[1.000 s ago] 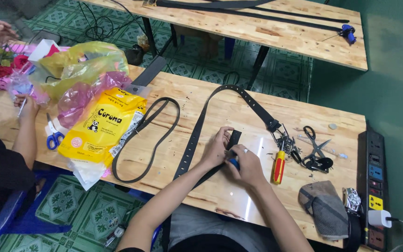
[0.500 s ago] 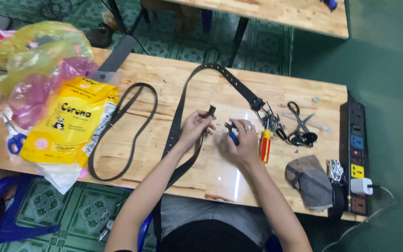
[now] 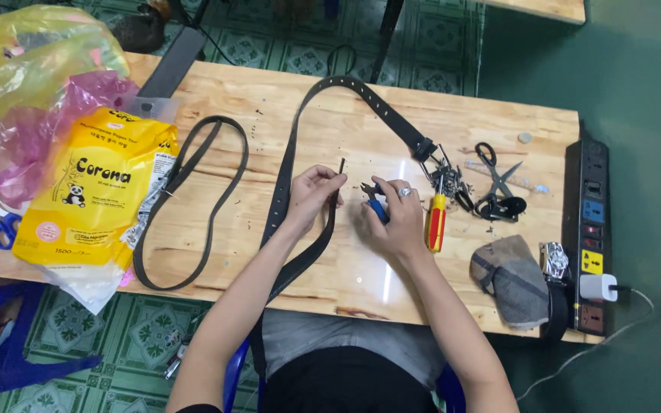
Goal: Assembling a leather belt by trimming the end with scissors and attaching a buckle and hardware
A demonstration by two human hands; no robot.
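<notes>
left hand (image 3: 311, 195): pinches belt (image 3: 292, 164) end upright over table (image 3: 284, 99) | right hand (image 3: 395, 218): closed on blue-handled pliers (image 3: 374, 200), jaws partly hidden | beyond: screwdriver (image 3: 435, 222), scissors (image 3: 496, 180) | belt's lower end hidden under table edge

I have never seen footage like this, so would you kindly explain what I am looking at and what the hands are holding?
There is no machine here: a camera worn on a person's head looks down at their own two bare hands over a wooden table. The left hand pinches the end of a black belt that loops across the table. The right hand grips small blue-handled pliers. Beside it lie a red and yellow screwdriver, black scissors and a folded grey cloth. To the left are a second dark strap, a yellow package and plastic bags; a power strip lies at the right edge.
</notes>
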